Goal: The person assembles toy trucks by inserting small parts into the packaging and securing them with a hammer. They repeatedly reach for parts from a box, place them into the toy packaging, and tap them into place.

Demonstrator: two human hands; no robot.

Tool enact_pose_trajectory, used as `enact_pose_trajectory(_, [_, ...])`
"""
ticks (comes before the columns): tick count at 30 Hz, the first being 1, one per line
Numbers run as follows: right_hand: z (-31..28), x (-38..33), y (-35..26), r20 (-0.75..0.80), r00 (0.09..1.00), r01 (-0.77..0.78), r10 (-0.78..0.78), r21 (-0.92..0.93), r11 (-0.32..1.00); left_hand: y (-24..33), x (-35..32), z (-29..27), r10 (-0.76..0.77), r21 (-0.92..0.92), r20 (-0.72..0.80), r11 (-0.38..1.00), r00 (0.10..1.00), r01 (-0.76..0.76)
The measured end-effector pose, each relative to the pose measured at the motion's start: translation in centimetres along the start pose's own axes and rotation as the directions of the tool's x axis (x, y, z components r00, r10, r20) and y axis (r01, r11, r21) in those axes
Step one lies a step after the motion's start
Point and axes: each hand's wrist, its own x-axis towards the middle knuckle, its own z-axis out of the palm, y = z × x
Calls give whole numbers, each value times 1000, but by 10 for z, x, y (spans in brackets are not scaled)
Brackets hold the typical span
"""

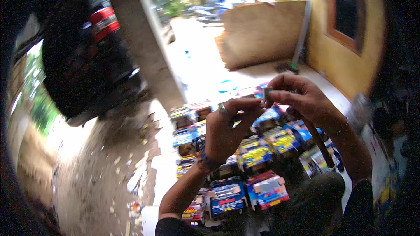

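Right hand (302,98) — grip pinching small grey piece (266,94); dark stick (320,145) beneath. Left hand (222,129) — beside piece, cannot tell grip. Toy trucks (227,198), rowed near to far.

And here's a small grey piece (266,95) at the fingertips, too tiny and smeared to make out! The left hand (225,131) blurs beside it, and whether it grips the piece I can't tell. The handle (320,145) loses its upper end behind the right hand (304,99). Below, forearms and knee mask several toy trucks (258,152), their lettering smudged. Over left, dark shadow swallows much of the vehicle (81,76); the window (348,11) runs off the top!
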Motion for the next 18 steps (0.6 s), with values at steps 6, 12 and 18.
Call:
enact_pose_trajectory(6, [50,37,-10,118,953,270,-278,83,959,-2,-4,-51,-26,-142,-297,990,955,-18])
enact_pose_trajectory(12, [47,44,22,190,909,355,-371,112,928,-14,-10,-58,171,193,-96,970,981,-150])
enact_pose_trajectory(18, [28,55,39,360,896,282,-261,-7,959,-15,-8,-49,251,383,10,893,968,-235])
